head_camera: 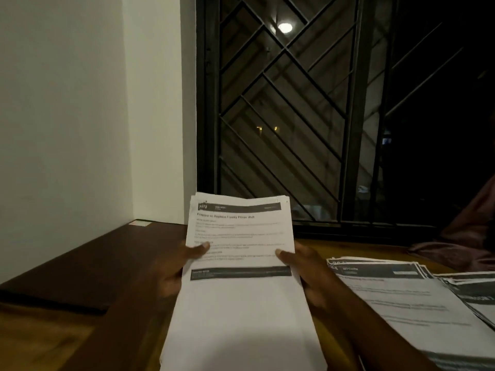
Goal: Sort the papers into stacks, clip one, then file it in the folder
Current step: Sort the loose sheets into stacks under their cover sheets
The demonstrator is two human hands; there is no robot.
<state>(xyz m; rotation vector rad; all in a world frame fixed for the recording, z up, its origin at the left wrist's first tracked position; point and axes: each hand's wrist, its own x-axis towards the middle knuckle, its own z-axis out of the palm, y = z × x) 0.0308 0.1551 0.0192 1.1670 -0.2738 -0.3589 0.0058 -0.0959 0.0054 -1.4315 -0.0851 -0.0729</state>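
Note:
I hold a thick stack of printed papers [241, 303] raised in front of me, its top sheet bearing a dark header band and a bold title. My left hand [179, 271] grips the stack's left edge with the thumb lying on the top sheet. My right hand [302, 266] grips the right edge, thumb also on top. A dark brown folder [80, 266] lies shut on the wooden table to the left. To the right lie two sorted stacks: one headed "KITCHEN" [407, 303] and another [479, 298] at the frame's edge.
The wooden table [40, 341] meets a white wall [67, 116] on the left and a barred dark window [308, 116] behind. A reddish-brown cloth [466, 236] sits at the far right by the sill.

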